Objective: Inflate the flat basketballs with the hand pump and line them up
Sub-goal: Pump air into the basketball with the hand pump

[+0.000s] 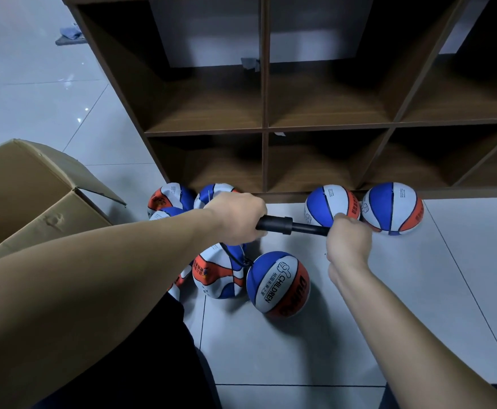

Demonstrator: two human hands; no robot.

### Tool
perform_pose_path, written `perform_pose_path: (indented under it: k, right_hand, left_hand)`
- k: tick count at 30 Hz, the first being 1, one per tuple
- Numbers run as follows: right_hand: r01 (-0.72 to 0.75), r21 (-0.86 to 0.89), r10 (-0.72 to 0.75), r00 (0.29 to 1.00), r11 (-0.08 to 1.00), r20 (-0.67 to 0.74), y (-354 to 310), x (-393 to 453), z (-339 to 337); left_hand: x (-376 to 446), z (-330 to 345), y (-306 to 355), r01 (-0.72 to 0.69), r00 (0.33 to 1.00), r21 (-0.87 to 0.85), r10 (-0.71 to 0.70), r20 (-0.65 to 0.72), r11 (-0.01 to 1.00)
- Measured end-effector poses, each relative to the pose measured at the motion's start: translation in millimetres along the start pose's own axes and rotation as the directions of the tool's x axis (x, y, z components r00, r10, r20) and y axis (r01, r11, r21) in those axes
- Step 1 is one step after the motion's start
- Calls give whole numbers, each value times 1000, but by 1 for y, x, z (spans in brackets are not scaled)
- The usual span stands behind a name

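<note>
Floor [330,335]: pale glossy tiles with dark grout lines, seen from above.

Shelf unit [265,128]: dark brown wood, open cubbies in two visible rows, set on the floor along the top of the view. A grey scrap is seen at the back of the upper left cubby.

Cardboard box [35,196]: brown, flaps open, placed at the left edge on the floor.

Basketballs, all blue, white and orange:
- Two round balls are lined up against the foot of the shelf at right, just beside each other: the inner one [327,206] is partly covered by the right hand, the outer one [393,208] is fully seen.
- One round ball marked "CHILDREN" [278,286] is seen on the floor nearer the person, below the pump.
- A ball with the hose attached [217,274] is seen just left of it, touching or nearly touching; its surface looks creased.
- More balls are clustered at the shelf's left foot [169,197], partly hidden by the left arm; their fullness cannot be told.

Hand pump [282,225]: black, held level above the floor between both hands. The thick barrel is at left, the thin rod is drawn out toward the right. A black hose [235,258] is led down from the barrel end to the creased ball.

Left hand [237,218]: fingers are curled round the barrel.

Right hand [348,242]: fingers are wrapped round the handle at the rod's end; the handle itself is hidden.
</note>
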State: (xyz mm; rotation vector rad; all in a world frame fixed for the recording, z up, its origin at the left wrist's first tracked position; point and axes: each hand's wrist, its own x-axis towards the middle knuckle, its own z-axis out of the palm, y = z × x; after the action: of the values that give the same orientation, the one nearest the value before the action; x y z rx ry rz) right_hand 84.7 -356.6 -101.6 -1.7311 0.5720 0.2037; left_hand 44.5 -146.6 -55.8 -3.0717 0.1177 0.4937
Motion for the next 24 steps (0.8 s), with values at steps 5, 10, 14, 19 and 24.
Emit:
perform_pose_path:
  k: [5, 10, 14, 19, 24]
  right_hand:
    - [44, -28, -43, 998, 999, 45, 16, -18, 16]
    - [87, -28, -85, 994, 996, 74, 18, -30, 26]
    - [107, -17, -105, 991, 994, 88, 16, -38, 30]
    - [139, -31, -135, 985, 990, 109, 10, -39, 27]
    - [155, -90, -136, 973, 984, 187, 7, -29, 18]
  left_hand:
    - [-1, 1, 8, -36, 999, 55, 34, 42, 998]
    - [-4, 4, 15, -54, 998, 61, 51, 47, 997]
    - [-5, 5, 21, -57, 998, 57, 55, 34, 997]
    - [-2, 6, 22, -58, 998, 33, 57, 14, 998]
    - [-1, 9, 21, -45, 999, -29, 45, 18, 999]
